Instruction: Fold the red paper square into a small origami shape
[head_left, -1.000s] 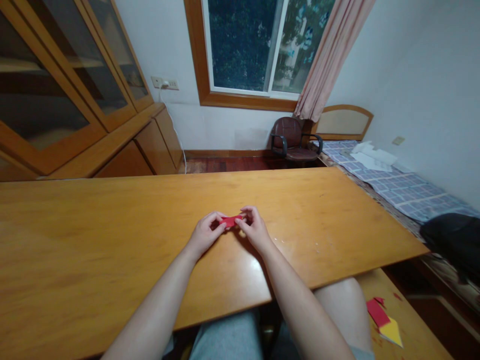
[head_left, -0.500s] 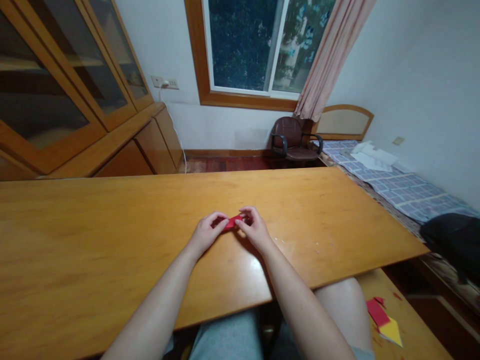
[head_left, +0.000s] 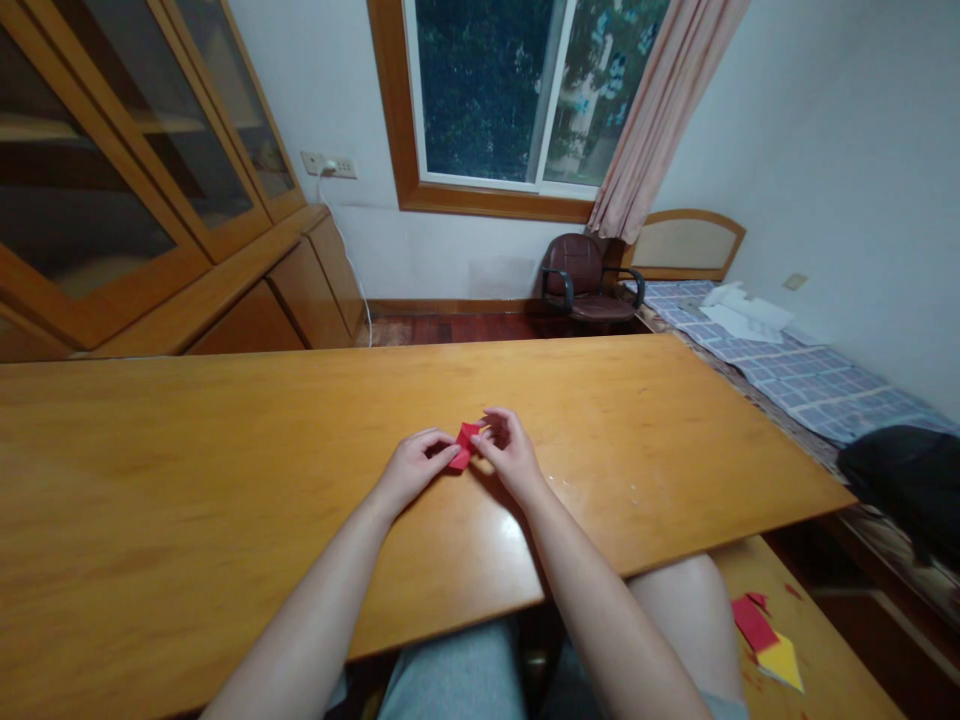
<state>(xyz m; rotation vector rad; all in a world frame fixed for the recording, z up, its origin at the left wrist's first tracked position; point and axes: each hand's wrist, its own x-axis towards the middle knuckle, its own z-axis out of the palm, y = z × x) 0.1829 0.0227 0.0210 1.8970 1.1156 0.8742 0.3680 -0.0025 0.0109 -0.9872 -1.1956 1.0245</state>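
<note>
Nearest, below the near edge of the tabletop point(head_left: 225, 450), the person's lap shows. To its right, paper scraps point(head_left: 765, 640), red and yellow, lie on a lower wooden surface point(head_left: 832, 650).

Both forearms reach over that edge to the middle of the tabletop. There the left hand point(head_left: 411, 470) and the right hand point(head_left: 510, 455) meet on a small folded red paper point(head_left: 465, 445). The left hand's thumb and forefinger are pinched on its lower end, and the right hand's fingertips are closed on its upper end. The paper is held just above the wood.

A second ago the paper was a flat strip stretched level between the fingertips. Now it is tipped up, its far end raised and its shape more bunched. The left hand's fingers sit a little lower and the right hand's fingers a little higher. Wrists and arms have barely shifted.

The bare tabletop runs wide to the left and right of the hands, and bare wood lies ahead up to the far edge. The right corner ends near a black bag point(head_left: 900, 480) and a bed point(head_left: 795, 375).

Beyond the far edge stand a dark chair point(head_left: 585, 280) and, on the left, a glass-fronted cabinet point(head_left: 150, 200). On the back wall are a window point(head_left: 525, 90) and a pink curtain point(head_left: 660, 110).
</note>
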